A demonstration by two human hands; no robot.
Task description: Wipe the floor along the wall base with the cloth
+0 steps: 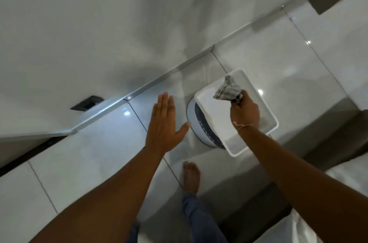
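Observation:
My right hand grips a bunched grey cloth and holds it above a white square tray. My left hand hovers flat over the glossy white floor tiles, fingers straight and apart, holding nothing. The wall base is a pale metallic strip running diagonally from lower left to upper right, just beyond my left fingertips.
The tray rests on a round white and dark blue device on the floor. A black wall socket sits low on the white wall. My bare foot stands on the tiles. A brown surface lies at right.

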